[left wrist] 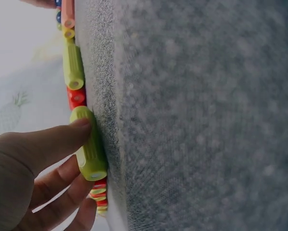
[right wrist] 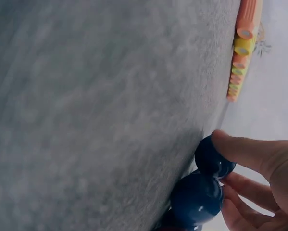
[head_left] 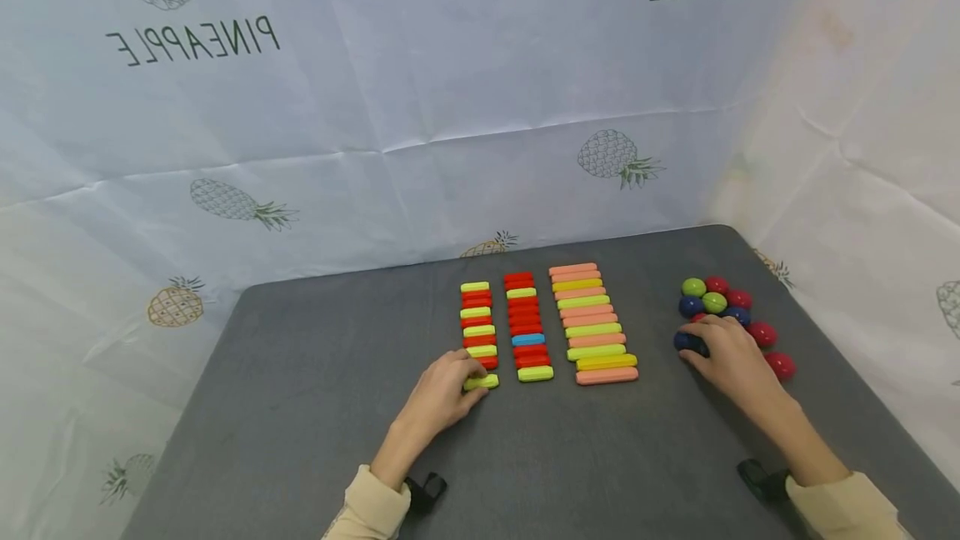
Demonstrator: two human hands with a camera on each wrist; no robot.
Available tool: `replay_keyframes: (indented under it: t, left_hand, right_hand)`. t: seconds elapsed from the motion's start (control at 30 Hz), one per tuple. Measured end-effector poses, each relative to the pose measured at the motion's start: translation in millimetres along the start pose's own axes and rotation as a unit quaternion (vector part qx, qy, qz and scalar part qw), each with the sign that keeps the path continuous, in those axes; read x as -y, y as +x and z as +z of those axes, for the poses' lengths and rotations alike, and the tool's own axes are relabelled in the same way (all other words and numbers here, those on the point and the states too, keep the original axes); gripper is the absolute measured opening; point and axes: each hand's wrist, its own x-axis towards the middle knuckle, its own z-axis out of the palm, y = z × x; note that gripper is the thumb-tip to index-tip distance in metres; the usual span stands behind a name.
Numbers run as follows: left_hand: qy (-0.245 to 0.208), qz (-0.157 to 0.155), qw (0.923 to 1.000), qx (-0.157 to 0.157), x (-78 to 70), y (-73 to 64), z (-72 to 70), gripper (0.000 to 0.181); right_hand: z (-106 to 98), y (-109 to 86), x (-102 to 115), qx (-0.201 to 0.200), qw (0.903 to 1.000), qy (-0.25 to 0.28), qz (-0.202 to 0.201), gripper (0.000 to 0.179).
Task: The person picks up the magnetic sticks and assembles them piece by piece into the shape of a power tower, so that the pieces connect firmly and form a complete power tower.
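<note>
My left hand [head_left: 442, 394] pinches a short yellow-green stick [left wrist: 90, 154] between thumb and fingers. That stick lies crosswise at the near end of a row of alternating red and yellow-green sticks [head_left: 477, 313]. Over on the right, my right hand [head_left: 731, 357] pinches a dark blue ball [right wrist: 210, 156], thumb on top of it. A second dark blue ball [right wrist: 195, 197] sits right beside it in the right wrist view. Behind the hand is a cluster of red, green and blue balls, among them a green ball [head_left: 693, 287] and a red ball [head_left: 781, 367], partly covered by the fingers.
A middle row of mostly red sticks [head_left: 525, 319] includes one blue stick [head_left: 528, 340]. To its right runs a row of longer peach, yellow and yellow-green sticks [head_left: 592, 316]. All lie on a dark grey table [head_left: 315, 407], with a pineapple-print white cloth [head_left: 420, 65] hanging behind.
</note>
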Motion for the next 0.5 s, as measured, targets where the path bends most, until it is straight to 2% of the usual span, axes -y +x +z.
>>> replay_keyframes:
  t: [0.2,0.3,0.4,0.5]
  left_hand:
    - [-0.035,-0.015,0.9987,0.035,-2.2,1.1,-0.2,0.017]
    - [-0.044,-0.016,0.9980,0.042,-2.2,0.3,0.9,0.018]
    - [-0.050,-0.009,0.9979,0.040,-2.8,-1.8,1.1,0.018]
    - [-0.063,-0.003,0.9972,0.039,-5.2,-3.4,0.4,0.017]
  right_hand:
    - [1,1.3,2,0.017,0.9997,0.013,0.009,0.036]
    - [-1,-1.4,4,0.010,0.9998,0.013,0.010,0.036]
    - [-4,-4.4,10,-0.040,0.9990,0.016,-0.012,0.035]
    - [-11,-6.2,25,-0.089,0.9949,0.035,-0.030,0.036]
